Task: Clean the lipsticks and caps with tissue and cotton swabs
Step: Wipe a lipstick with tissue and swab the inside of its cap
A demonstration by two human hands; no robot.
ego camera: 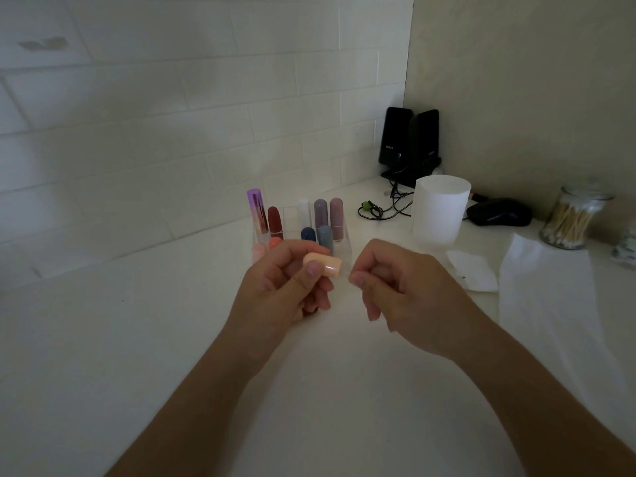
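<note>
Nine lipsticks stand in one clear acrylic stepped holder (344, 244) at the back of the white tabletop (137, 339):
- a tall purple tube (255, 210)
- a dark red one (274, 218)
- a white one (303, 211)
- a grey-lilac one (320, 211)
- a mauve one (336, 211)
- a navy one (307, 233)
- a grey-blue one (324, 237)
- a coral one (275, 242)
- a pale pink one (258, 252)

To the right are:
- one white tissue roll (440, 208), standing upright
- one glass jar of wooden cotton swabs (569, 220)
- one loose folded tissue square (474, 274)
- one long tissue strip (550, 294), lying flat

In the corner are two black speakers (409, 139), one black mouse (499, 212) and one tangled dark cable (389, 206).

The left hand (285, 290) grips one peach plastic lipstick cap (323, 265) above the tabletop, in front of the holder. The thumb lies across the cap and the fingers curl behind it, and its open end points right.

The right hand (409, 290) is just beside that open end, with its fingers curled and the thumb tip pressed to the forefinger. Whether it pinches anything cannot be told.
</note>
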